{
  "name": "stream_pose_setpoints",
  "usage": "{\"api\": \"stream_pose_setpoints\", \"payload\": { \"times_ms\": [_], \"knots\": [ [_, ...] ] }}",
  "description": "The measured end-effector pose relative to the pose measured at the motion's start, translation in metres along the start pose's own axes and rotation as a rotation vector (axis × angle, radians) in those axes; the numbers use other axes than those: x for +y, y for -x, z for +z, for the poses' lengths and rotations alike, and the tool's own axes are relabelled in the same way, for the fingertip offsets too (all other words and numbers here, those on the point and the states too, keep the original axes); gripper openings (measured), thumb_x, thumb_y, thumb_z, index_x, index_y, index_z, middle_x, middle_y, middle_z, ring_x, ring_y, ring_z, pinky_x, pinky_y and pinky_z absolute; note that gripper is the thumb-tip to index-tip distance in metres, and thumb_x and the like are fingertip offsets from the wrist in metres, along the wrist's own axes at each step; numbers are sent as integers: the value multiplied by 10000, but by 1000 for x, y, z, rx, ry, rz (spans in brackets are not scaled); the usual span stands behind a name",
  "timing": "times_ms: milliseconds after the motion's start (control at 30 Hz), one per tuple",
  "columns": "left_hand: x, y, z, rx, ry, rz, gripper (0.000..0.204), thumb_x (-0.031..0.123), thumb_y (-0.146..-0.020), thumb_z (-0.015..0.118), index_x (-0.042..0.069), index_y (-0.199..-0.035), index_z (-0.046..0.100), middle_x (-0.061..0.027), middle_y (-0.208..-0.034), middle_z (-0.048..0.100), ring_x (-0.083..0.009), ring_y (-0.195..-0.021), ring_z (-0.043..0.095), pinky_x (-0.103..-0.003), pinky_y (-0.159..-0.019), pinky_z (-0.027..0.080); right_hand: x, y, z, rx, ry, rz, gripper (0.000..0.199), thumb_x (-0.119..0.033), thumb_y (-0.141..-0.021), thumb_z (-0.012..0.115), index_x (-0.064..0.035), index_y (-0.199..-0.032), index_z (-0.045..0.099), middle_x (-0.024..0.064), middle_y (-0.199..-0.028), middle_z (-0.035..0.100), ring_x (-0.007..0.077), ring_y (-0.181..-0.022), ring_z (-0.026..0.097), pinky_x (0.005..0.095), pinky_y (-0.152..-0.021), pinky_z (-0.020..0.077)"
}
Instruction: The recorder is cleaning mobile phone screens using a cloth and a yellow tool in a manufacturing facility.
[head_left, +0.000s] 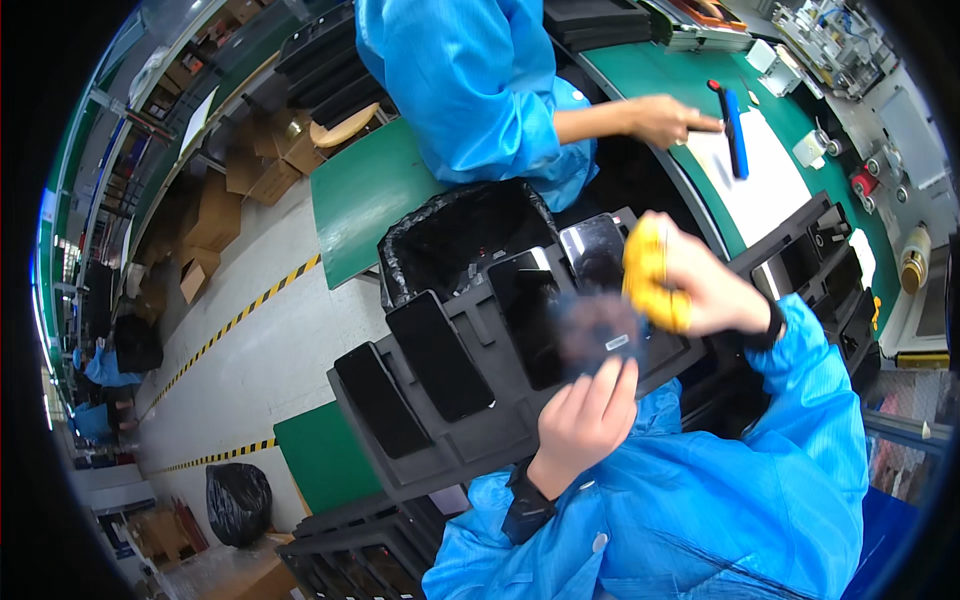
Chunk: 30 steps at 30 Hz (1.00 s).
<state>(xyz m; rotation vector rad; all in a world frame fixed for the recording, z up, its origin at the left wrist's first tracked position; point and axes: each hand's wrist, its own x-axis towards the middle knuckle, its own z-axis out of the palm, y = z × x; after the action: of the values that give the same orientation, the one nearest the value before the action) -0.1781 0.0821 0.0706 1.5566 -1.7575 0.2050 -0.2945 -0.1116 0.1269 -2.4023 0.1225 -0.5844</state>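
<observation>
My left hand [585,425] is closed, its fingertips pinching a see-through dark film [590,325] with a small white label, blurred by motion. In my right hand [708,285] is a bright yellow object [655,275], its kind unclear, at the far right part of a dark grey tray [510,435]. Black smartphones lie in the tray's slots: one at the left end [382,400], another beside it [440,355], and a third [525,315] partly behind the film. Farther right, a phone with a shiny, reflecting screen [595,250] sits close to the yellow object.
Just beyond the tray stands a bin lined with a black bag [470,235]. Across from me a co-worker in a blue smock [470,90] reaches toward a blue tool [735,130] over a green bench [640,75]. Stacked black trays [370,550] stand at lower left.
</observation>
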Motion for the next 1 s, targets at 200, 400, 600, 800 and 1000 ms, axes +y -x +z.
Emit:
{"api": "stream_pose_setpoints", "payload": {
  "times_ms": [200,400,600,800,1000],
  "knots": [
    [-4,-28,47,-299,-23,-186,415,109,-781,637,32,-1188,610,-133,-1326,546,-204,-692,654,-299,-574,533,92,0,-9,-37,273,449,133,-116,-812,643,-18,-897,618,134,-947,556,302,-925,533,396,-831,404],
    [-3,-21,62,-465,-159,-216,423,152,-816,617,19,-1215,577,-144,-1356,522,-192,-645,655,-304,-529,536,107,-1,3,-56,180,431,157,-126,-798,684,5,-873,640,153,-889,610,313,-841,593,395,-731,476],
    [-7,-19,58,-455,-131,-222,403,164,-831,613,26,-1208,573,-132,-1355,512,-203,-644,655,-314,-557,547,93,-1,10,-14,290,343,123,-119,-778,685,-20,-835,639,126,-851,608,293,-776,586,402,-767,439],
    [-7,15,21,253,233,-425,553,191,-651,854,52,-1051,498,-149,-1064,493,-260,-790,585,-328,-654,492,-33,28,0,-204,502,-346,183,-195,-716,670,-123,-883,647,2,-842,537,181,-827,537,450,-875,374],
    [-3,9,-53,-303,554,-95,302,74,-620,790,55,-875,629,-85,-855,629,-259,-811,640,-355,-691,516,-96,75,-3,18,307,-369,184,-244,-785,681,-163,-949,704,-72,-892,597,131,-811,518,396,-851,341]
  ]
}}
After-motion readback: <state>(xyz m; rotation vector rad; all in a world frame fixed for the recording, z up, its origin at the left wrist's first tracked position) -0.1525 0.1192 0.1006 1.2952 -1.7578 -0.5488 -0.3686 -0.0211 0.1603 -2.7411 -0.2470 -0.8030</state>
